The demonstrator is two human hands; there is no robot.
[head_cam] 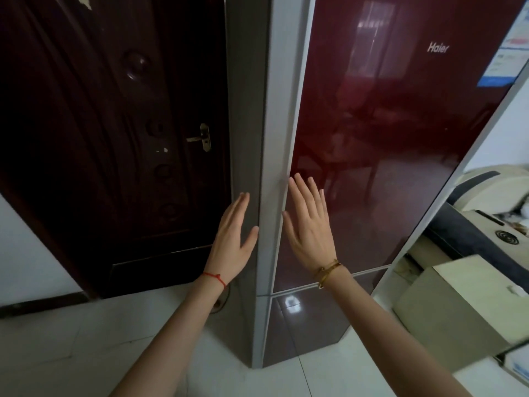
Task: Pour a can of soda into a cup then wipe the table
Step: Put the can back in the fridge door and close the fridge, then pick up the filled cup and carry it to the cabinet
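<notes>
I face a tall fridge with a glossy dark red door [386,133] and a grey side panel [246,110]. My left hand [233,239] is held flat with straight fingers beside the grey side, thumb near the corner edge. My right hand [309,224] is spread flat over the lower part of the red door, fingertips near its left edge. Neither hand holds anything. No soda can, cup or cloth is in view.
A dark brown door [114,138] with a metal handle [201,138] stands left of the fridge. A beige cardboard box [458,310] sits on the floor at the right, with a dark appliance behind it. The floor has pale tiles [86,353].
</notes>
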